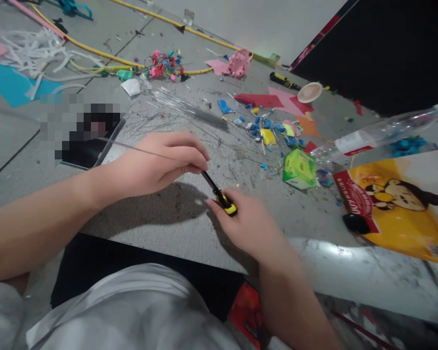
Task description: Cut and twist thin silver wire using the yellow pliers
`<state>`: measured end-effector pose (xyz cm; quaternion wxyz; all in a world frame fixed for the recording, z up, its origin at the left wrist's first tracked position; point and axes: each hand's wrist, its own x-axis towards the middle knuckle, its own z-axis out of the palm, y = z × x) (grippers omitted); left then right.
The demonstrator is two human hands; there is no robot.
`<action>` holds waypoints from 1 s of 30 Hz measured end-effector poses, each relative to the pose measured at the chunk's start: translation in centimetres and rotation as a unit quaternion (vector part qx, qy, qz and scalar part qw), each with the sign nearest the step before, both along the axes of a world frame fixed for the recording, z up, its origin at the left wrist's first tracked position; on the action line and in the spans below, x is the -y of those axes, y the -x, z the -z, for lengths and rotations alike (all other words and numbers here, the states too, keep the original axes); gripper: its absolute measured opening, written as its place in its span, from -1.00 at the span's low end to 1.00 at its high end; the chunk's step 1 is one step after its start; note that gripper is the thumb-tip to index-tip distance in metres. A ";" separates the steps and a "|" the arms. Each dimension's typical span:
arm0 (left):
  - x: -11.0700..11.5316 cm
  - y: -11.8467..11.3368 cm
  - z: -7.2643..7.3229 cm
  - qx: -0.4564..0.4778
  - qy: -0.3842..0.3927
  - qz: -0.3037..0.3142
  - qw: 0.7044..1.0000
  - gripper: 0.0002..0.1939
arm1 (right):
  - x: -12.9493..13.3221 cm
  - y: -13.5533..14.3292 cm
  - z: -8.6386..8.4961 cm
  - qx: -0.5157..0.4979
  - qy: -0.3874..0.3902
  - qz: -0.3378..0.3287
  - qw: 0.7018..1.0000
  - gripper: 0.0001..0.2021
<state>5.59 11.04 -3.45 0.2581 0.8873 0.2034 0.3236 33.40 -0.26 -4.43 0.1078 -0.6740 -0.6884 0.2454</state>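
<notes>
My right hand (pixel 246 221) is closed around a black-and-yellow utility knife (pixel 226 203), its dark front end pointing up and left toward my other hand. A thin wire (pixel 131 147) runs through the fingers of my left hand (pixel 168 158), which is closed on it with fingertips at the knife's front end. The wire's long free part sticks out to the left. Whether the blade touches the wire is hidden by my fingers. Beyond my hands, a bundle of straight wires (pixel 191 109) lies on the grey board (pixel 160 209).
A phone (pixel 91 146) lies at left. Colourful clay bits (pixel 266 131), a green packet (pixel 299 167), a plastic bottle (pixel 379 131) and a yellow bag (pixel 397 204) lie right. Clay-tipped wires (pixel 164 65), white strips (pixel 36 53) and a yellow cable (pixel 95 52) are farther back.
</notes>
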 end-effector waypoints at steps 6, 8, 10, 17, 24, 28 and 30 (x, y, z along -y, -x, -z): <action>-2.2 0.6 -0.4 -0.101 0.109 0.040 0.988 -0.77 | -1.6 -0.6 -1.0 0.053 0.062 -0.027 0.996 -0.52; -2.6 0.6 -0.4 -0.128 0.126 0.047 0.983 -0.76 | -2.6 -1.1 -1.5 0.044 0.082 -0.073 0.993 -0.52; -2.9 0.7 -0.3 -0.128 0.132 0.054 0.981 -0.77 | -3.6 -1.3 -1.9 0.035 0.095 -0.118 0.988 -0.51; -5.0 0.9 1.7 -0.066 0.169 0.043 0.982 -0.85 | -6.0 0.8 -3.7 0.153 0.172 -0.091 0.969 -0.53; -6.4 0.7 3.6 -0.069 0.217 0.080 0.970 -0.83 | -5.4 1.6 -3.8 0.213 0.207 -0.094 0.950 -0.61; -5.8 0.3 3.8 -0.057 0.242 0.078 0.966 -0.80 | -4.8 1.6 -3.6 0.230 0.212 -0.091 0.946 -0.67; -5.6 0.2 3.8 -0.052 0.244 0.070 0.966 -0.88 | -4.7 1.6 -3.6 0.235 0.211 -0.087 0.945 -0.67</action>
